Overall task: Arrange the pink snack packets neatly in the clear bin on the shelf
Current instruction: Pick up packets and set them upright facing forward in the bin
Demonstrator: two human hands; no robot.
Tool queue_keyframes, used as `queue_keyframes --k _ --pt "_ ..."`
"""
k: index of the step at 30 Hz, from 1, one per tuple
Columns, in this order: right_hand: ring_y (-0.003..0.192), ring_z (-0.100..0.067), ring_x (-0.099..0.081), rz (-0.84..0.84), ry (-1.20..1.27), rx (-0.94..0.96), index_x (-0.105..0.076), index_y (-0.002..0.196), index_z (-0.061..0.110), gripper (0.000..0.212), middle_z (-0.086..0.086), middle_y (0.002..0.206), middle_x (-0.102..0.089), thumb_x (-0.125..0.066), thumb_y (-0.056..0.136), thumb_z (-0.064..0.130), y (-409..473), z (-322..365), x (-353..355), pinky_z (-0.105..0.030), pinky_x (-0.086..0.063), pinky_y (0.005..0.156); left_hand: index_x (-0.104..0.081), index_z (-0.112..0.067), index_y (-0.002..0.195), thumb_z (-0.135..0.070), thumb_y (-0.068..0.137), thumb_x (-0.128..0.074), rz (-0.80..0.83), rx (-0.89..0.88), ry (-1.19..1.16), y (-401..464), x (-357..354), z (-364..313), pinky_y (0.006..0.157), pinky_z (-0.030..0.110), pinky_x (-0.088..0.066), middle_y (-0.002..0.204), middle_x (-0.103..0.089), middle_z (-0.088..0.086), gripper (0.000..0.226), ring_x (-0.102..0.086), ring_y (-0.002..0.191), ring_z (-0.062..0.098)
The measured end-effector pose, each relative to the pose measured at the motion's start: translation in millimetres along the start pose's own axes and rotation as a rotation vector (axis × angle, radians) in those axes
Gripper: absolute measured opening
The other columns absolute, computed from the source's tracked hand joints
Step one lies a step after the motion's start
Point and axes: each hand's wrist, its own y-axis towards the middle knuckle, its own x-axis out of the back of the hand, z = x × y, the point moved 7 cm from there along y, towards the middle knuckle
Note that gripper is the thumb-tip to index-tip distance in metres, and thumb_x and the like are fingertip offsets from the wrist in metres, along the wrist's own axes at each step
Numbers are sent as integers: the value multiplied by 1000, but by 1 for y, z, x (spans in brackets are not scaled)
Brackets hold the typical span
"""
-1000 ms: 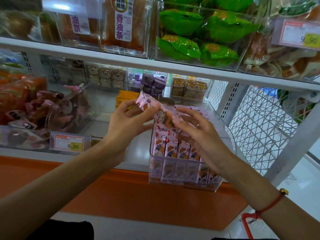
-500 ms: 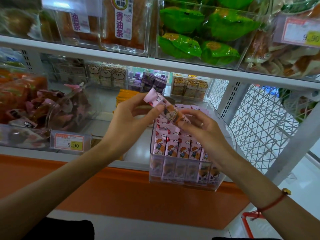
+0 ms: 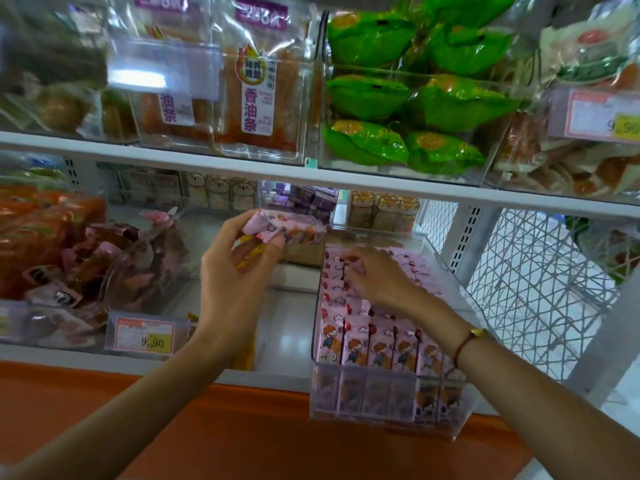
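Head view: left hand grips several pink snack packets; right hand pinches one packet inside the clear bin, front row six.

Right hand now down among binned packets

The clear bin stands on the lower shelf, at its front edge and towards the right. Snack packets stand upright inside it in rows running from front to back. The right hand rests on the packets in the middle of the bin, its fingers curled among their tops. The left hand is just left of the bin and above the shelf, gripping a bundle of packets that reaches towards the bin's back left corner. Left of the hands, another bin of loose packets sits on the same shelf, with a price tag on its front. Above, the upper shelf carries further bins; a wire basket lies to the right of the clear bin.
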Motion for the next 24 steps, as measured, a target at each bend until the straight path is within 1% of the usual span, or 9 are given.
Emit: queue_keyframes --k 2,4,7,11,14,18,19,21,24 --pt "114 -25 -51 95 -158 5 -55 121 11 30 -12 132 -52 -38 99 23 16 -2 -14 -36 -41 98 -58 -34 107 -8 89 -62 41 -10 -10 0 -3 2 74 6 -49 97 -67 -32 31 -64 96 -8" --pt "128 -31 -39 180 -302 -29 -50 130 14 38 -14 143 -41 -33 100 30 24 -8 -24 -45 -31 106 -59 -34 105 -9 88 -63 88 -22 -5 2 -7 3 72 6 -49 97 -67 -33 30 -64 95 -9" --pt "140 -31 -21 236 -404 -48 -42 140 17 46 -10 154 -28 -28 100 36 27 -15 -31 -48 -18 111 -59 -34 103 -7 88 -63 156 -30 11 12 -16 4 72 5 -48 93 -68 -30 31 -64 93 -10" --pt "141 -27 -19 203 -347 -20 -42 141 24 46 -4 155 -25 -29 100 40 26 -19 -26 -47 -17 112 -60 -24 110 -6 88 -64 253 -4 42 30 -35 17 73 8 -49 100 -67 -17 29 -65 93 -7" --pt "140 -28 -22 233 -288 4 -41 140 29 44 -3 155 -25 -30 99 42 18 -26 -26 -48 -21 110 -59 -20 120 -13 89 -65 335 11 165 43 -50 32 77 16 -52 106 -67 -12 33 -64 97 -2" --pt "137 -27 -27 257 -253 31 -37 141 32 45 -2 154 -26 -28 100 47 10 -28 -28 -46 -24 108 -54 -25 127 -20 89 -65 526 -91 473 56 -75 42 68 5 -47 104 -64 -16 39 -59 84 -12" --pt "138 -27 -26 255 -248 36 -37 141 32 45 -1 154 -25 -28 100 47 10 -27 -28 -46 -23 109 -51 -25 130 -23 89 -66 560 -112 560 59 -80 45 68 7 -46 109 -64 -13 43 -58 84 -10" --pt "139 -27 -25 253 -236 40 -36 141 33 44 -1 155 -24 -28 100 46 8 -26 -28 -46 -20 110 -49 -25 128 -30 87 -68 602 -137 716 64 -89 51 71 21 -47 117 -65 -5 46 -58 89 2" --pt "139 -27 -24 249 -221 34 -35 142 34 44 -1 155 -23 -28 100 45 6 -25 -27 -45 -18 111 -51 -20 121 -34 86 -68 634 -91 845 67 -102 61 80 32 -49 119 -64 3 41 -61 103 21"
